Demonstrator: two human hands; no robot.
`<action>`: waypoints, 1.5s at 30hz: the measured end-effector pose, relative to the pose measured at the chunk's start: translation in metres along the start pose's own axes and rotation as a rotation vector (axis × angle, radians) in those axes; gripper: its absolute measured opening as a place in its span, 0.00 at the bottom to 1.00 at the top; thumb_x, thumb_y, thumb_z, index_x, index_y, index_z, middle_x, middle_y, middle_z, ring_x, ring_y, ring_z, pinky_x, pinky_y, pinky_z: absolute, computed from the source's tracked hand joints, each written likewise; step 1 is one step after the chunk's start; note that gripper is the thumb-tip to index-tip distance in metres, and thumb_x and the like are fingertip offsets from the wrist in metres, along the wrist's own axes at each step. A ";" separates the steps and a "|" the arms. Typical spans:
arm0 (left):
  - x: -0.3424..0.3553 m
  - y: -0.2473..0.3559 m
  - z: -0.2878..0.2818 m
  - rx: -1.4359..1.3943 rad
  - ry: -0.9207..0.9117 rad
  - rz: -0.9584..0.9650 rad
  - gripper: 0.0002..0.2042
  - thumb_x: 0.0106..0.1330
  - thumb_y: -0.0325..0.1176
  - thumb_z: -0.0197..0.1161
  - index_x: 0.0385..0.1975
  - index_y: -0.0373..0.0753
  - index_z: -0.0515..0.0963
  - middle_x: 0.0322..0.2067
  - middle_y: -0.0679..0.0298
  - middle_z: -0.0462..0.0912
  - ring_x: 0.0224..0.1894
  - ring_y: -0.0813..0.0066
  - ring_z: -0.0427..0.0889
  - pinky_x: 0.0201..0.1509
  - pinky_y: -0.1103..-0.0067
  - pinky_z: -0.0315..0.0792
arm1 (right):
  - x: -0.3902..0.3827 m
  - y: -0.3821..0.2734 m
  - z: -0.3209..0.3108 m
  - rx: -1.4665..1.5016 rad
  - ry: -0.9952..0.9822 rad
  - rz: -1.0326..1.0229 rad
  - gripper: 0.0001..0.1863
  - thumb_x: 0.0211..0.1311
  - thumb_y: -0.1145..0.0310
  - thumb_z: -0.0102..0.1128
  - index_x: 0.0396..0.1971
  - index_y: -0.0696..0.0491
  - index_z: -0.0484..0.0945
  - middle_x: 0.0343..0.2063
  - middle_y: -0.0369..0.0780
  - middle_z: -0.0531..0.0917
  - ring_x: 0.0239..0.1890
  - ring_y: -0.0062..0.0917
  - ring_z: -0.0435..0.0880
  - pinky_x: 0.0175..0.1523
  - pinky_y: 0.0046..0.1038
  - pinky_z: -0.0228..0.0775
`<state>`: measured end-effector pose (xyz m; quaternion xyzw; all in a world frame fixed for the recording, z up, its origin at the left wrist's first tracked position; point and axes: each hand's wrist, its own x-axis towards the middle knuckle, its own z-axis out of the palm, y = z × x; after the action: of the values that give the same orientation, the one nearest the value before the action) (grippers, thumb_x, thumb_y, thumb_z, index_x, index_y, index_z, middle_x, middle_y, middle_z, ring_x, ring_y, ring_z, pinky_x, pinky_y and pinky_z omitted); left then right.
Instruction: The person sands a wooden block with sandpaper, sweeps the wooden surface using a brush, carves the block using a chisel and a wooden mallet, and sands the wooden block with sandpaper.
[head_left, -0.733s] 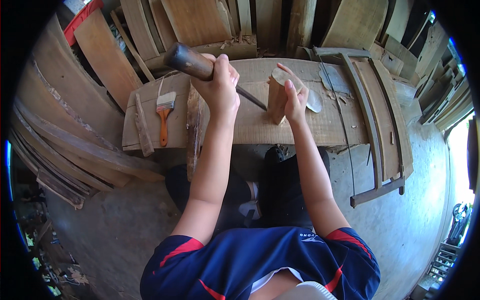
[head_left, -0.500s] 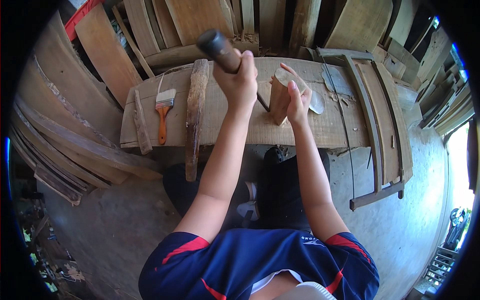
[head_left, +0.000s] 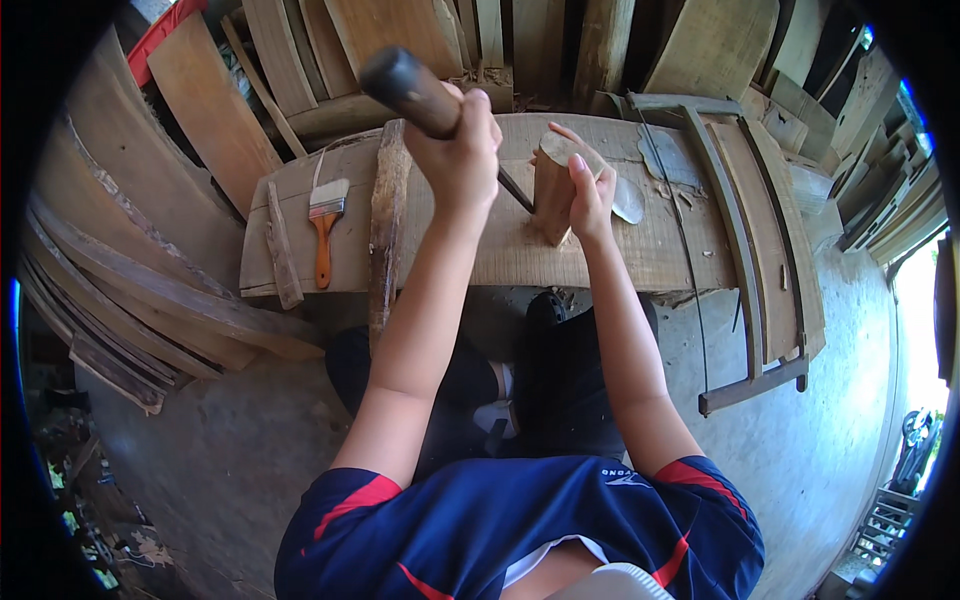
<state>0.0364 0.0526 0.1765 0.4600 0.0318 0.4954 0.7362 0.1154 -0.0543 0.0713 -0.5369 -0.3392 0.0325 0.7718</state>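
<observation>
My left hand (head_left: 455,150) is closed around the thick, black-ended wooden handle of a chisel (head_left: 408,95), held at a slant. The chisel's thin dark shaft runs down to the right, and its tip is at the lower left side of an upright wooden block (head_left: 553,195). My right hand (head_left: 592,195) grips this block from the right, thumb near its pale top face. The block stands on a broad wooden bench board (head_left: 470,250), tilted slightly. Just right of my right hand lies a flat, pale rounded piece (head_left: 628,203).
A rough wooden bar (head_left: 388,210), a paintbrush (head_left: 323,245) and a short stick (head_left: 283,250) lie on the left. To the right, a wooden frame saw (head_left: 750,392) overhangs the front edge. Boards (head_left: 205,105) lean behind and along both sides.
My left hand and the chisel have shifted up and to the left. The block has moved slightly left with my right hand still around it.
</observation>
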 end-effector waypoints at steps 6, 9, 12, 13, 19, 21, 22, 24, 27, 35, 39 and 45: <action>0.002 -0.020 0.001 0.023 0.054 0.025 0.09 0.53 0.20 0.56 0.23 0.40 0.62 0.11 0.71 0.62 0.08 0.85 0.60 0.11 0.85 0.54 | -0.002 -0.005 0.004 0.103 0.009 0.021 0.25 0.57 0.58 0.53 0.48 0.62 0.73 0.35 0.38 0.80 0.38 0.18 0.76 0.48 0.21 0.65; -0.001 -0.029 -0.003 0.051 0.003 0.042 0.09 0.54 0.19 0.55 0.23 0.40 0.62 0.11 0.71 0.62 0.08 0.85 0.60 0.12 0.85 0.54 | -0.004 -0.006 0.006 0.106 0.024 0.009 0.25 0.57 0.59 0.52 0.48 0.62 0.73 0.35 0.38 0.80 0.38 0.18 0.76 0.48 0.21 0.65; 0.001 -0.032 0.001 0.075 -0.060 0.030 0.09 0.53 0.19 0.55 0.22 0.40 0.62 0.11 0.71 0.62 0.08 0.85 0.60 0.11 0.85 0.54 | -0.003 -0.005 0.001 0.094 0.026 0.028 0.25 0.56 0.59 0.53 0.48 0.62 0.73 0.35 0.38 0.80 0.39 0.18 0.76 0.48 0.21 0.65; 0.000 -0.031 0.003 0.072 -0.077 0.020 0.09 0.53 0.19 0.55 0.21 0.40 0.62 0.10 0.71 0.62 0.08 0.85 0.60 0.11 0.85 0.54 | -0.005 -0.005 0.001 0.092 0.033 0.031 0.25 0.56 0.59 0.53 0.48 0.62 0.73 0.35 0.38 0.80 0.39 0.18 0.76 0.48 0.21 0.65; -0.003 -0.031 -0.008 0.107 -0.002 0.046 0.09 0.53 0.20 0.56 0.22 0.40 0.62 0.10 0.72 0.61 0.08 0.85 0.59 0.11 0.85 0.54 | -0.001 -0.005 0.007 0.104 0.021 0.029 0.23 0.56 0.60 0.53 0.48 0.60 0.74 0.34 0.38 0.81 0.38 0.17 0.76 0.47 0.20 0.66; -0.002 -0.036 -0.008 0.117 -0.012 0.033 0.09 0.53 0.20 0.56 0.22 0.40 0.62 0.10 0.72 0.61 0.08 0.84 0.60 0.11 0.85 0.54 | -0.002 -0.005 0.007 0.109 0.023 0.028 0.23 0.56 0.60 0.53 0.48 0.60 0.74 0.34 0.38 0.81 0.38 0.17 0.76 0.47 0.20 0.66; 0.000 -0.037 -0.009 0.085 -0.020 -0.009 0.09 0.53 0.20 0.56 0.21 0.40 0.63 0.11 0.71 0.64 0.09 0.84 0.63 0.12 0.85 0.57 | -0.003 -0.005 0.007 0.117 0.023 0.028 0.23 0.56 0.60 0.53 0.48 0.60 0.74 0.34 0.38 0.81 0.38 0.17 0.76 0.47 0.20 0.66; 0.004 -0.024 -0.003 0.011 -0.042 -0.054 0.08 0.53 0.20 0.55 0.19 0.39 0.63 0.11 0.71 0.65 0.09 0.85 0.64 0.12 0.85 0.58 | -0.004 -0.007 0.002 0.115 0.025 0.032 0.23 0.56 0.60 0.53 0.48 0.61 0.74 0.34 0.37 0.81 0.38 0.17 0.76 0.47 0.20 0.66; 0.010 0.007 0.005 -0.075 -0.033 0.009 0.09 0.54 0.21 0.54 0.19 0.40 0.63 0.10 0.70 0.65 0.08 0.85 0.62 0.11 0.86 0.57 | -0.003 -0.005 -0.001 0.103 0.035 0.031 0.23 0.56 0.60 0.53 0.48 0.61 0.74 0.34 0.37 0.80 0.37 0.17 0.75 0.47 0.20 0.66; -0.009 -0.028 -0.002 0.076 -0.044 0.018 0.09 0.53 0.20 0.56 0.22 0.40 0.62 0.10 0.71 0.63 0.09 0.84 0.61 0.12 0.85 0.56 | -0.001 -0.004 -0.001 0.087 0.035 0.005 0.24 0.57 0.58 0.52 0.48 0.61 0.74 0.35 0.38 0.80 0.38 0.18 0.75 0.48 0.20 0.65; 0.001 0.007 0.006 0.019 -0.061 0.073 0.09 0.52 0.21 0.57 0.23 0.41 0.63 0.11 0.70 0.64 0.09 0.84 0.62 0.11 0.85 0.55 | -0.002 -0.009 0.002 0.095 0.025 0.043 0.24 0.56 0.58 0.53 0.47 0.62 0.74 0.35 0.38 0.80 0.39 0.18 0.75 0.49 0.21 0.65; -0.011 -0.045 -0.010 0.189 -0.019 0.011 0.06 0.52 0.23 0.58 0.20 0.39 0.67 0.14 0.70 0.70 0.13 0.83 0.70 0.18 0.84 0.65 | -0.002 -0.006 0.002 0.016 0.041 -0.049 0.25 0.55 0.59 0.53 0.47 0.62 0.74 0.36 0.39 0.80 0.40 0.19 0.76 0.49 0.22 0.65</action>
<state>0.0578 0.0464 0.1342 0.5324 0.0688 0.4897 0.6871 0.1102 -0.0560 0.0761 -0.5230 -0.3359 0.0052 0.7833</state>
